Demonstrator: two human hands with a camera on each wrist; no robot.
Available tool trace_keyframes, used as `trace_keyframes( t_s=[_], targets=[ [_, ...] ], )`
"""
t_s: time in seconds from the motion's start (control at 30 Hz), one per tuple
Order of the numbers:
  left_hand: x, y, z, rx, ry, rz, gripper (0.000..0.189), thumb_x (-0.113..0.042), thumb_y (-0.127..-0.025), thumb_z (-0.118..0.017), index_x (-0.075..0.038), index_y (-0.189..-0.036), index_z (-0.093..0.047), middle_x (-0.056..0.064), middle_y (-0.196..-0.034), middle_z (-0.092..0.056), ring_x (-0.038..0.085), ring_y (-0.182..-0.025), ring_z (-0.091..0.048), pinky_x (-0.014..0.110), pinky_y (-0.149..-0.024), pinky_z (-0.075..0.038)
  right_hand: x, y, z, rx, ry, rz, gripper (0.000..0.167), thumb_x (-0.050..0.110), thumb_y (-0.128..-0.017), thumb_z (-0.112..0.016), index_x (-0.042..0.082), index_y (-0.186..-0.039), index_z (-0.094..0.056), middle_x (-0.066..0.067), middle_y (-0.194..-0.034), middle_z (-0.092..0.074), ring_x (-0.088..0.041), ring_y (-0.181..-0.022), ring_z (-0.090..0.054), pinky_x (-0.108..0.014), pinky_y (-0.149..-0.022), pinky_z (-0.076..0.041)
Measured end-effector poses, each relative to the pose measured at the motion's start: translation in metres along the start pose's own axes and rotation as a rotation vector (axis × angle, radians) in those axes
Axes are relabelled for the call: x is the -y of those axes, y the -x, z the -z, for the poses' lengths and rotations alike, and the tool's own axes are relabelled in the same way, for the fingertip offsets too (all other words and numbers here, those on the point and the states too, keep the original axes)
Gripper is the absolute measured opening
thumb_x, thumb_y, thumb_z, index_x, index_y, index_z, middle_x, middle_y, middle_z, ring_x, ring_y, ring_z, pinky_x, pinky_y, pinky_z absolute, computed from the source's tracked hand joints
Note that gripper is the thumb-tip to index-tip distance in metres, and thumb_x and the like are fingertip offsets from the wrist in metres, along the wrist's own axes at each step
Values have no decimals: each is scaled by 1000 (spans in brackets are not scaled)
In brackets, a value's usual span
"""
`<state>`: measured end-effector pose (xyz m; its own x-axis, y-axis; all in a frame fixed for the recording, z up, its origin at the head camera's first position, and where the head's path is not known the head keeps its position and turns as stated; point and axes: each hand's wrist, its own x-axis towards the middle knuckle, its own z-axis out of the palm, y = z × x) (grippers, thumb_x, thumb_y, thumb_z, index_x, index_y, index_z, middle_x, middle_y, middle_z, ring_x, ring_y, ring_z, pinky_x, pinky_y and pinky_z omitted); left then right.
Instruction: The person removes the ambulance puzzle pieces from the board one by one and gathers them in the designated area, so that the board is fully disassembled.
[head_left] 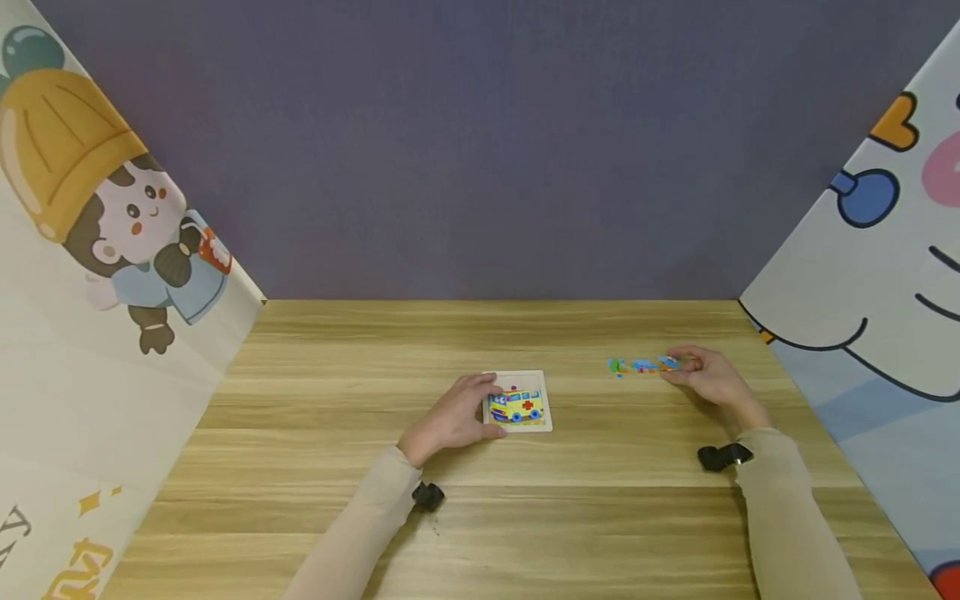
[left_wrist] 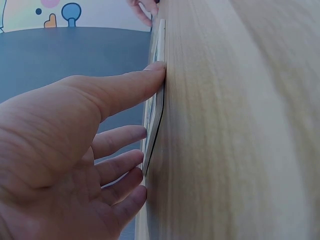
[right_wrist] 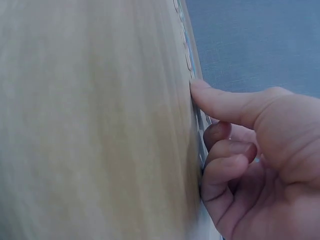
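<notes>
Pinching the rightmost puzzle piece [head_left: 667, 364], the right hand [head_left: 714, 382] curls its fingers beside other pieces [head_left: 642, 365] on the table [head_left: 570, 525]. Left of these, the left hand [head_left: 457, 414], fingers fairly straight, touches the ambulance puzzle board [head_left: 547, 421].

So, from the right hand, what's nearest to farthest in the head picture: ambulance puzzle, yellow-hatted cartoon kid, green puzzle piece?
1. Green puzzle piece: slightly left.
2. Ambulance puzzle: farther left, by the left hand.
3. Yellow-hatted cartoon kid: on the left wall.
</notes>
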<state>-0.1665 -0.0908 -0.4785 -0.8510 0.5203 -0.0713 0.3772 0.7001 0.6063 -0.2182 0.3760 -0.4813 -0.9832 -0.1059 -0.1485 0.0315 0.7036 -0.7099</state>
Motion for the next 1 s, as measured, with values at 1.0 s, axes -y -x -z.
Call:
trace_keyframes(
  t_s=[1.0],
  targets=[
    [0,1,0,1,3,-2,71,-36,-90,-86,-7,-148,-60,14,-169,-41,38,-159,-34,55,-132,-28,-3,5,-2,-11,-34,-2,62,25,-103,-72,-11,-148,-50,3,-80,-57,-4,-57,-44,-23,-53,-43]
  ],
)
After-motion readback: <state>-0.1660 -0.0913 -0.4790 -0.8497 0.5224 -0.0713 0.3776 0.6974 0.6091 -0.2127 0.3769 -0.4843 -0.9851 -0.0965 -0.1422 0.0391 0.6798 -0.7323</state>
